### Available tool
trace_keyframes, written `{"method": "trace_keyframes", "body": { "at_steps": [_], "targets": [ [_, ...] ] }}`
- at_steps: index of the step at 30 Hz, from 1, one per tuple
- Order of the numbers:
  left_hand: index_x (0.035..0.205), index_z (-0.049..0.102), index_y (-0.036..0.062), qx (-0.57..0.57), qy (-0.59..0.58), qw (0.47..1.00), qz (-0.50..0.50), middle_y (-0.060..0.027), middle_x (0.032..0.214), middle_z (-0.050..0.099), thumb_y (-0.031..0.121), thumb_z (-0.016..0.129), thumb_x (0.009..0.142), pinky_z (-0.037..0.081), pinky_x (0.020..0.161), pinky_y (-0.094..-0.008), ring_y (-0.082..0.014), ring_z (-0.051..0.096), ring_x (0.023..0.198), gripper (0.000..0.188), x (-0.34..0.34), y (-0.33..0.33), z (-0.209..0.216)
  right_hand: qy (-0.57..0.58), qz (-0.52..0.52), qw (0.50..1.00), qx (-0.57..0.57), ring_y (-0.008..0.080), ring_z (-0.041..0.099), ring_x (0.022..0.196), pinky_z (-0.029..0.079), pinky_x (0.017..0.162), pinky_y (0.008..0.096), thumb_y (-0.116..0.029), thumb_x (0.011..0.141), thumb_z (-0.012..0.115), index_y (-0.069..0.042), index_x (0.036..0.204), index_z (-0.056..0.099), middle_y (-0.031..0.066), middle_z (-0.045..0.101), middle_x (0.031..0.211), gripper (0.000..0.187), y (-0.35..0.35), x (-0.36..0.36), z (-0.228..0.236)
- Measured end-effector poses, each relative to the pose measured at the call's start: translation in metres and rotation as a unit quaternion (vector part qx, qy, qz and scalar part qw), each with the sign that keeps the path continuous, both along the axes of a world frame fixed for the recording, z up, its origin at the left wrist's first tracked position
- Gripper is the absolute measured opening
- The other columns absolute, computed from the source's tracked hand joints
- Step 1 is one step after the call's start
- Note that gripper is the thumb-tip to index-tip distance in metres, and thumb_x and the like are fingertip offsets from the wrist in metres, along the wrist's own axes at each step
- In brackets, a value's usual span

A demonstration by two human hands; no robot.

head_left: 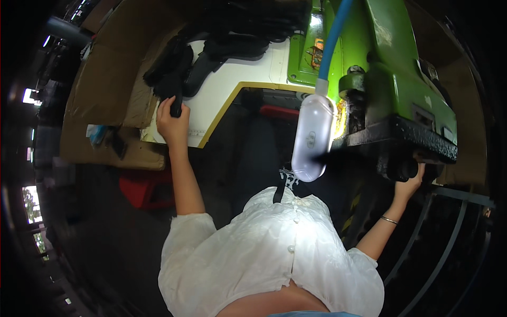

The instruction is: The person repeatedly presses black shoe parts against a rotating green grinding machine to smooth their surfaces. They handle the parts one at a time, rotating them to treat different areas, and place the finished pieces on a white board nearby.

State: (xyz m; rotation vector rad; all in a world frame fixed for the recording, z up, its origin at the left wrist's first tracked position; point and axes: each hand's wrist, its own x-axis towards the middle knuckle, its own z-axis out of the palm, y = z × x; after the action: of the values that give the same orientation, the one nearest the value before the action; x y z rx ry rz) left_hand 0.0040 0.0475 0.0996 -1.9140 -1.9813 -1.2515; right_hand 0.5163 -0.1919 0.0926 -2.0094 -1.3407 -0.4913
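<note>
Left hand [172,126] grips a black piece [176,107], upper left, over the table [231,77].
I can't tell the right hand's [410,185] grip at the green machine [388,98], or which piled pieces [235,48] are done.

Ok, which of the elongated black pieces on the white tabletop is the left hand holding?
The elongated black piece lowest in view, on the left side of the white tabletop: the left hand grips its near end. The other black pieces lie farther back.
</note>
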Motion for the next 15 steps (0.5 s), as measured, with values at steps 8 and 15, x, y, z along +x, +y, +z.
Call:
{"method": "trace_keyframes", "body": {
  "at_steps": [8,15],
  "targets": [
    [0.081,0.068,0.0048,-0.278,-0.160,0.717,-0.618,-0.0073,0.091,0.065,0.008,0.080,0.059,0.046,0.085,-0.0328,-0.0244,0.058,0.102,0.026,0.117,-0.100,0.049,0.438,0.338,0.814,-0.176,0.0228,0.053,0.103,0.040,0.093,0.0323,-0.011,0.063,0.078,0.002,0.114,0.050,0.0133,0.056,0.112,0.060,0.042,-0.122,-0.012],
    [0.128,0.042,0.0036,-0.292,-0.410,0.586,-0.635,-0.0167,0.128,0.042,0.007,0.072,0.071,0.034,0.099,-0.0403,-0.0279,0.040,0.122,0.064,0.167,-0.138,-0.018,0.674,0.471,0.493,-0.285,0.0118,0.058,0.089,0.046,0.082,0.0256,-0.006,0.064,0.080,0.003,0.103,0.060,0.0062,0.064,0.095,0.046,0.015,-0.118,-0.043]
  ]
}}
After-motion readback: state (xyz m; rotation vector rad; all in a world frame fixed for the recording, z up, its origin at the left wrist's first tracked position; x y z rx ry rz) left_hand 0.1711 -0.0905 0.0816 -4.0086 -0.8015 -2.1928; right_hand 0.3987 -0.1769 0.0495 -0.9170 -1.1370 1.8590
